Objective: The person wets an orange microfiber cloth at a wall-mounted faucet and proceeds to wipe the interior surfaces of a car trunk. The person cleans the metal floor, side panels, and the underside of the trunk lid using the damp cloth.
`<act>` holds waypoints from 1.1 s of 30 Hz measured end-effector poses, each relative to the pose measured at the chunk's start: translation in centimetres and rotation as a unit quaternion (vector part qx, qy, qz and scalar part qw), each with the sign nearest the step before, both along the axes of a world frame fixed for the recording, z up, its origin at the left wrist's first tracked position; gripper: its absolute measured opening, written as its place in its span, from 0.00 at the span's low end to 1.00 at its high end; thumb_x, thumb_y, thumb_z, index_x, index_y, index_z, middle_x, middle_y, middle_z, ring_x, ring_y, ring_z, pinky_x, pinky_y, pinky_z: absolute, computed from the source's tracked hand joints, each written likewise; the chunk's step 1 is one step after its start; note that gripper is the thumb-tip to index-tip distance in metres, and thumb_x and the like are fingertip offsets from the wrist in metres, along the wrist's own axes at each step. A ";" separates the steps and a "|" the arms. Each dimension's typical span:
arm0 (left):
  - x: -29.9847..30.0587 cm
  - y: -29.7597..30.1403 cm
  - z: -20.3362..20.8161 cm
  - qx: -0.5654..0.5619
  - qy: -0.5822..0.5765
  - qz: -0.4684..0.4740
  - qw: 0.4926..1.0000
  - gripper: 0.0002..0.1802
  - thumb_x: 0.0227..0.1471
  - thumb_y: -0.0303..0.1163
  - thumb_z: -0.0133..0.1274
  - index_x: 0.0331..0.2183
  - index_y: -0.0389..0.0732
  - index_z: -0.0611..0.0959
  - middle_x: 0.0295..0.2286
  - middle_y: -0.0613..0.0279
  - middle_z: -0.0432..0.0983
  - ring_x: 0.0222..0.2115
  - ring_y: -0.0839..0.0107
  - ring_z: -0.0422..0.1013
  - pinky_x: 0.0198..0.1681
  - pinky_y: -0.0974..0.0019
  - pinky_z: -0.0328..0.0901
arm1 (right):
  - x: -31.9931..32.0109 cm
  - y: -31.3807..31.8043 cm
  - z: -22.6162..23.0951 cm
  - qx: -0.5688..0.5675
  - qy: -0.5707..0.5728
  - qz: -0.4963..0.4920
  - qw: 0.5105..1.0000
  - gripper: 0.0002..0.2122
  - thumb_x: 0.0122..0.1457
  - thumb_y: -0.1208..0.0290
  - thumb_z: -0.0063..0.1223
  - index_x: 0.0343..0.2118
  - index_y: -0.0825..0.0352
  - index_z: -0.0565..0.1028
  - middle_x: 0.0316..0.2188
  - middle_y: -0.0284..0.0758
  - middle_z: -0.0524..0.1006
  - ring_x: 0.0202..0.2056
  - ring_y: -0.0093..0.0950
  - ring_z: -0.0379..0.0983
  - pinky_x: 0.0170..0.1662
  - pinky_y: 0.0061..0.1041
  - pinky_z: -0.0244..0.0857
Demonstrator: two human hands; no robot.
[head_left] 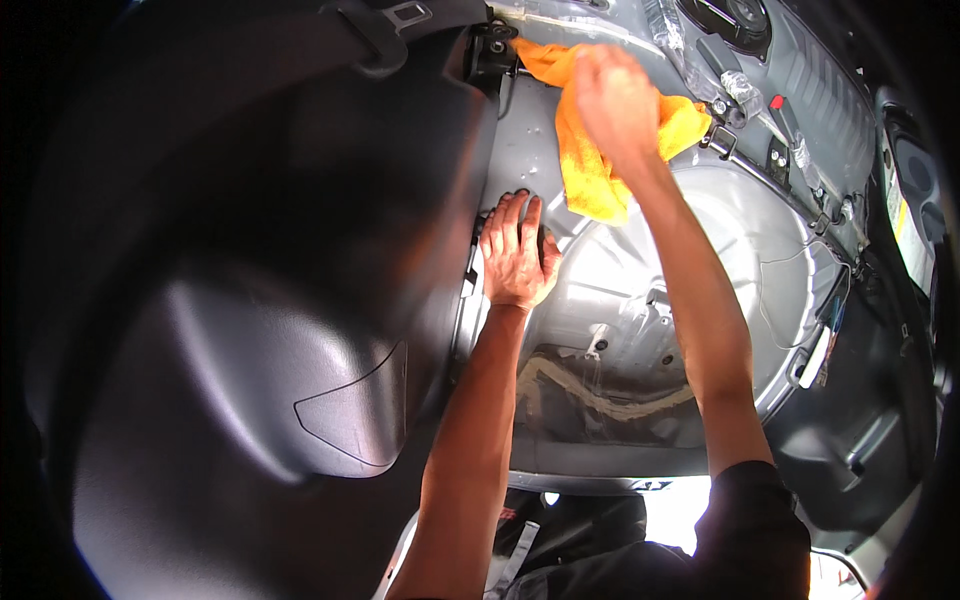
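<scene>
Bunched under my right hand point(620, 108) is an orange cloth point(590, 180), pressed against the grey metal near the far side of the car's bare floor. The fingers curl over it, slightly blurred, and its corners spread out to either side. My left hand point(518, 250) rests flat on the metal floor point(525, 135) beside the dark trim panel, fingers stretched forward and holding nothing. Between my forearms lies the round spare-wheel well point(625, 270) of silvery metal, with ribs and a brownish seam of sealant on its near wall.
A large black plastic trim panel point(270, 300) fills the left side. At the upper left hangs a seat-belt buckle tongue point(408, 14). Wiring and brackets wrapped in clear plastic point(742, 95) run along the upper right. A thin loose wire point(765, 290) crosses the well's right edge.
</scene>
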State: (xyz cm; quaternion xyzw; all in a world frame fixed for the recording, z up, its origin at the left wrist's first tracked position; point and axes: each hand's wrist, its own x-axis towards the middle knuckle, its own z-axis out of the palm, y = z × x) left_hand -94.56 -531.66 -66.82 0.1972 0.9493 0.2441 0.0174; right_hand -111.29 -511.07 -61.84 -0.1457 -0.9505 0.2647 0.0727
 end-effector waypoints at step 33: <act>-0.4 0.7 -0.1 0.010 0.027 -0.008 1.000 0.35 0.52 0.35 0.56 0.62 0.44 0.69 0.61 0.56 0.64 0.64 0.50 0.60 0.66 0.43 0.54 | -1.0 1.0 -0.1 -0.303 -0.136 0.128 0.935 0.15 0.53 0.69 0.68 0.43 0.63 0.82 0.34 0.39 0.80 0.37 0.41 0.79 0.45 0.34 0.72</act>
